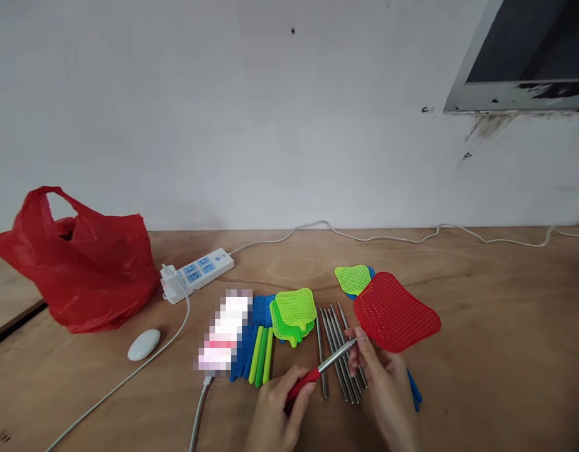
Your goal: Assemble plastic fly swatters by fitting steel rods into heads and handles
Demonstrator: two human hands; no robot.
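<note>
My left hand (pixel 280 411) is closed around a red fly swatter handle (pixel 299 388), from which a steel rod (pixel 336 356) slants up to the right. A red perforated fly swatter head (pixel 395 312) is held in my right hand (pixel 386 386). The rod's tip meets the fingers of that hand; whether it sits in the head's neck is hidden. Below lie several loose metal rods (pixel 335 351). Yellow-green swatter heads (pixel 296 307) rest left of them, above green and yellow handles (pixel 260 356). Farther back, another yellow-green head (pixel 353 280) overlaps a blue one.
On the left stand a red plastic bag (pixel 91 270) and a white power strip (pixel 202 271). A white mouse-shaped object (pixel 144 344) lies near a white cable (pixel 120 379). A phone with a blurred screen (pixel 226 329) is plugged in. Blue handles (pixel 414 389) lie beside my right wrist.
</note>
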